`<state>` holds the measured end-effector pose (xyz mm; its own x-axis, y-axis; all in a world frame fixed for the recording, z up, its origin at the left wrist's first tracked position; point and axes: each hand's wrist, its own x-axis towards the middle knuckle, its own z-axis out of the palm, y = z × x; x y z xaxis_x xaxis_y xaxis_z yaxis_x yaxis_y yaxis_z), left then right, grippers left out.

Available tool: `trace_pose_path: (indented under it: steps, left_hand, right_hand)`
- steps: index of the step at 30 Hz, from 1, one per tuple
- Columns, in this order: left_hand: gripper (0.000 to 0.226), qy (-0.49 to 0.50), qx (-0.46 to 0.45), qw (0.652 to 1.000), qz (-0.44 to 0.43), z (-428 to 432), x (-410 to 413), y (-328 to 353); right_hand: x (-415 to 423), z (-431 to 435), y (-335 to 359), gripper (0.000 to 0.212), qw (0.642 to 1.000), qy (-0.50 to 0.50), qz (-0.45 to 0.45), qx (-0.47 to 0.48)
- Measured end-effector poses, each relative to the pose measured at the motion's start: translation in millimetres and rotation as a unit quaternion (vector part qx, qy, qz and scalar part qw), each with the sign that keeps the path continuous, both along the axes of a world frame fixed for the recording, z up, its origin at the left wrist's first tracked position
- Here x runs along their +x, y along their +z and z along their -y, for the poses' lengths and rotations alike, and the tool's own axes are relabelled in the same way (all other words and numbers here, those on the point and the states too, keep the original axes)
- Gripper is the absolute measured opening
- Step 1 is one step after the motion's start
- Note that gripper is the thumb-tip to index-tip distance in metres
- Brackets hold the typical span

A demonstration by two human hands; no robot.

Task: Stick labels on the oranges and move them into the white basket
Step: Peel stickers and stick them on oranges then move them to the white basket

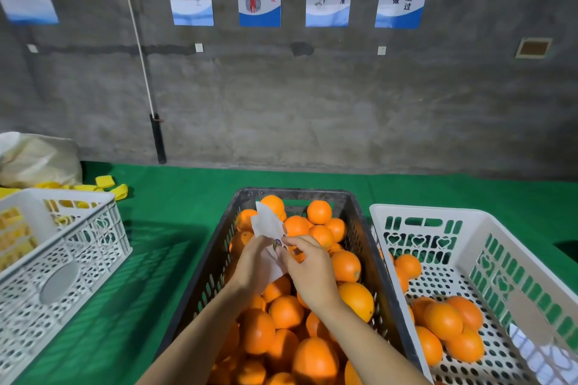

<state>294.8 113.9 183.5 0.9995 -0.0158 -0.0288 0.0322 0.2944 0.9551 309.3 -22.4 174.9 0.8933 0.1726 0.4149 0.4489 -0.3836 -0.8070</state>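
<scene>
A dark crate (pixel 359 228) in the middle is piled with oranges (pixel 286 311). Above it my left hand (pixel 253 262) holds a white label sheet (pixel 266 223) upright. My right hand (pixel 308 266) pinches a small round label (pixel 277 243) at the sheet's edge with thumb and forefinger. To the right stands the white basket (pixel 488 247) with several oranges (pixel 444 320) lying in its near half.
A second white basket (pixel 72 247) with yellow items inside sits on the left of the green table cover (pixel 175 197). Yellow pieces (pixel 108 184) and a pale sack (pixel 34 159) lie behind it. A grey wall with posters closes off the back.
</scene>
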Motion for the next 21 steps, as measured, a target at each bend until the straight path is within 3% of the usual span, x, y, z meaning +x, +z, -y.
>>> trace_pose_path:
  steps: [4, 12, 21]
  left_hand:
    - [0.044, 0.028, -0.011, 0.999, 0.018, 3.1, 2.9, 0.3]
    - [0.023, 0.107, 0.073, 0.991, 0.035, 3.3, 0.5, 0.4]
    - [0.031, 0.109, 0.107, 0.986, 0.06, 2.2, -2.6, 2.6]
  right_hand:
    - [-0.1, -0.5, -0.4, 0.034, 1.0, -0.002, 0.015, -0.019]
    - [-1.5, -1.0, -1.4, 0.032, 0.995, -0.033, 0.073, -0.051]
    - [-4.2, 0.7, -1.0, 0.017, 0.99, -0.064, 0.111, -0.06]
